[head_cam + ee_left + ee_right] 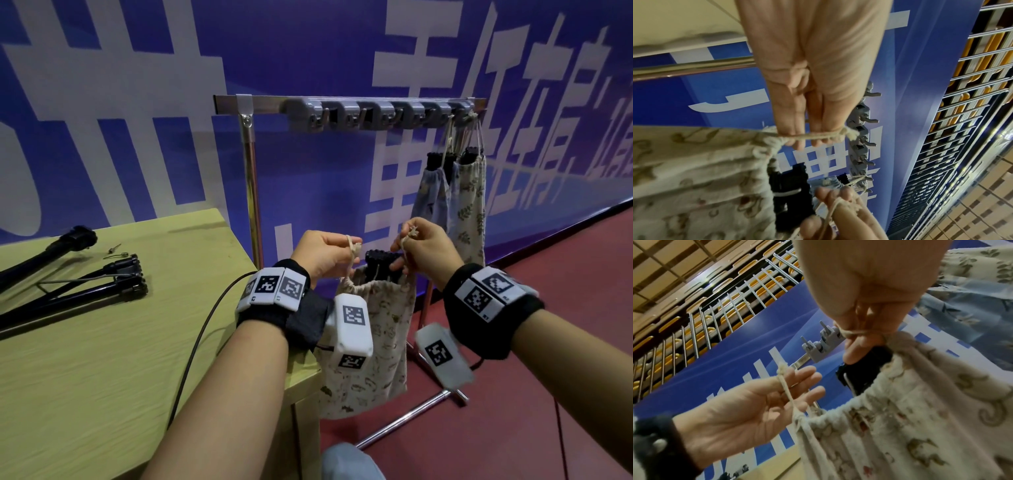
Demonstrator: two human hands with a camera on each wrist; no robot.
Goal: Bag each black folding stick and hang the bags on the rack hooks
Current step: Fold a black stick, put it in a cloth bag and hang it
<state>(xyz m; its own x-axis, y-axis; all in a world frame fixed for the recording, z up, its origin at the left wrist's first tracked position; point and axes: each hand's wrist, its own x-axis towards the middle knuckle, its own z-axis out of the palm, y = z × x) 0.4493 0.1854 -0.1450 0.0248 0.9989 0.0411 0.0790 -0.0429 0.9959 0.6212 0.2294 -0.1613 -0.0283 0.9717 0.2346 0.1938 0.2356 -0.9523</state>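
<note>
Drawstring bag (373, 346) held up off the table's (102, 359) right edge.
Left hand (322, 251) and right hand (430, 246) each in a pinching grip on a drawstring (813, 136); black folding stick (380, 265) protruding from bag mouth.

Between left hand (322, 251) and right hand (428, 246): bag (373, 342), hung by one cord (351, 248) from the left and one cord from the right. In bag mouth, between the hands: stick (382, 265), top end standing out. Left of left hand: table (102, 359); on it, two more sticks (85, 284), near two small pins (116, 251), with a cable (202, 329) crossing the near edge. Behind and above both hands: rack (342, 106) with row of hooks (383, 116). Beyond right hand, hung from the rightmost hooks: two bags (452, 202), side by side, a stick end out of each. Behind rack: banner (274, 51).
</note>
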